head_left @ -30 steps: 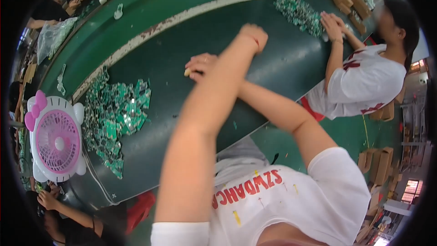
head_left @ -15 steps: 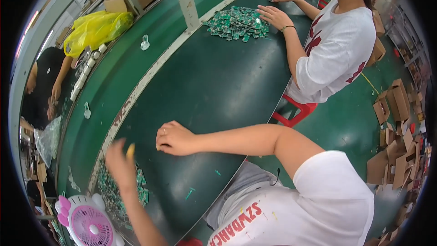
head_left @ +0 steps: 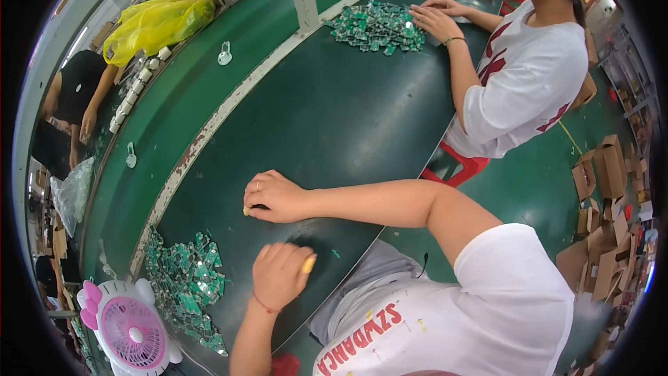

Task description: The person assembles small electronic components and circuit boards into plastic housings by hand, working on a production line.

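My right hand (head_left: 277, 197) rests on the dark green tabletop, closed, its fingers curled under with a yellow finger cover at the tip; whatever lies inside is hidden. Nearer my body, my left hand (head_left: 282, 275) has its fingers bent downward and closed, with a yellow cover on the thumb. I cannot make out what it holds. Left of this hand lies a pile of small green circuit boards (head_left: 188, 275). A thin green scrap (head_left: 336, 253) lies on the table just right of my left hand.
A pink and white fan (head_left: 136, 327) stands beside the near pile. Farther along, a co-worker (head_left: 518, 76) has both hands at another pile of boards (head_left: 379, 26). A pale rail (head_left: 202, 143) divides the table from the green conveyor (head_left: 177, 108), which carries white plastic parts. Cardboard boxes (head_left: 605, 167) stand at right.
My left hand has come back from beside the near pile toward my body, to the right. The right hand stays closed in nearly the same place. The co-worker's far hand moved nearer the other one.
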`<move>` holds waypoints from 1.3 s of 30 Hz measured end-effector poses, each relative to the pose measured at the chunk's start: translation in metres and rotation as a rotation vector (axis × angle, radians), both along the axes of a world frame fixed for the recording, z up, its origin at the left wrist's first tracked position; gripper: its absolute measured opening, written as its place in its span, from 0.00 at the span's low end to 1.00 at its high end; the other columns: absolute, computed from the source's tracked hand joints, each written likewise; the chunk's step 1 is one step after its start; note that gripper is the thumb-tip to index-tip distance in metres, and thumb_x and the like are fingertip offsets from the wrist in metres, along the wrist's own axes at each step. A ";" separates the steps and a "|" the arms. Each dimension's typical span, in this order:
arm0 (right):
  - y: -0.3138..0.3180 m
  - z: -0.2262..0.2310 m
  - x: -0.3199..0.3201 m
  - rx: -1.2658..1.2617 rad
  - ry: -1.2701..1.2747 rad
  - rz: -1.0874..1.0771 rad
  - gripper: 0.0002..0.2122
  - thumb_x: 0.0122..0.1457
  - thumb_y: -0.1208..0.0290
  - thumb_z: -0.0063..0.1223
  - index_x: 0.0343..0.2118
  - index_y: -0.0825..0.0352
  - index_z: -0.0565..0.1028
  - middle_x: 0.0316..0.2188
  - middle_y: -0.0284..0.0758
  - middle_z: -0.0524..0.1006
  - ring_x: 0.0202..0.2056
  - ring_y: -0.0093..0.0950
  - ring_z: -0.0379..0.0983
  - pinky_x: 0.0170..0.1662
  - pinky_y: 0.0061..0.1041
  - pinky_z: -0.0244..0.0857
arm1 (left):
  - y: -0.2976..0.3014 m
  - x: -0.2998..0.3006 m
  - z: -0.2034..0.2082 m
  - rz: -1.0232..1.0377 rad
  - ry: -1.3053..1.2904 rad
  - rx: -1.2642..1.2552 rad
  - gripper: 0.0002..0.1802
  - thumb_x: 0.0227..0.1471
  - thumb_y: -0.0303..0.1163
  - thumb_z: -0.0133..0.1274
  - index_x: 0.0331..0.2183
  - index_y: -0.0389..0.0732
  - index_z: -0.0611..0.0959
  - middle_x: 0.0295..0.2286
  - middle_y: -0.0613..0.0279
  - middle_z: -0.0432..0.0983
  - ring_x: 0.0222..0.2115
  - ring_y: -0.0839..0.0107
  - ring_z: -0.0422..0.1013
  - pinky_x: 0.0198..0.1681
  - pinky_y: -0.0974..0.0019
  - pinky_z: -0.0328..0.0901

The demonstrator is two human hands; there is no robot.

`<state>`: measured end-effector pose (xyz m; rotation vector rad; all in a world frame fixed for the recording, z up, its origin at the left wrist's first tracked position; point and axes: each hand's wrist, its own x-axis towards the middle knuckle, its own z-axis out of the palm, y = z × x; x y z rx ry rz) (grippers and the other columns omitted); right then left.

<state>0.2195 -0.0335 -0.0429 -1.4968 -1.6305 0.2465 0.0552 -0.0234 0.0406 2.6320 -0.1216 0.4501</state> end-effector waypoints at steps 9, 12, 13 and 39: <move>0.002 0.001 0.004 -0.035 -0.085 0.038 0.05 0.52 0.68 0.54 0.31 0.57 0.77 0.36 0.26 0.74 0.46 0.29 0.67 0.49 0.35 0.55 | 0.030 -0.027 -0.053 0.300 0.112 -0.240 0.05 0.42 0.26 0.54 0.27 0.44 0.79 0.24 0.63 0.73 0.25 0.62 0.71 0.28 0.64 0.65; 0.002 0.001 0.004 -0.028 -0.087 0.065 0.04 0.52 0.69 0.54 0.32 0.57 0.77 0.36 0.26 0.75 0.46 0.29 0.66 0.50 0.34 0.54 | 0.036 -0.036 -0.053 0.222 0.114 -0.286 0.05 0.43 0.26 0.54 0.28 0.45 0.79 0.22 0.62 0.72 0.23 0.62 0.70 0.26 0.64 0.64; 0.002 0.002 0.003 -0.062 -0.073 0.075 0.04 0.52 0.69 0.54 0.32 0.58 0.76 0.36 0.26 0.75 0.46 0.28 0.66 0.51 0.34 0.54 | 0.037 -0.037 -0.054 0.226 0.124 -0.317 0.05 0.42 0.25 0.54 0.28 0.44 0.79 0.21 0.62 0.71 0.22 0.61 0.69 0.25 0.64 0.63; 0.000 0.002 0.001 -0.088 -0.085 0.113 0.06 0.53 0.69 0.53 0.34 0.58 0.76 0.41 0.27 0.73 0.50 0.30 0.64 0.54 0.36 0.52 | 0.035 -0.040 -0.049 0.254 0.097 -0.341 0.06 0.42 0.25 0.54 0.28 0.44 0.79 0.22 0.62 0.72 0.22 0.62 0.69 0.25 0.63 0.63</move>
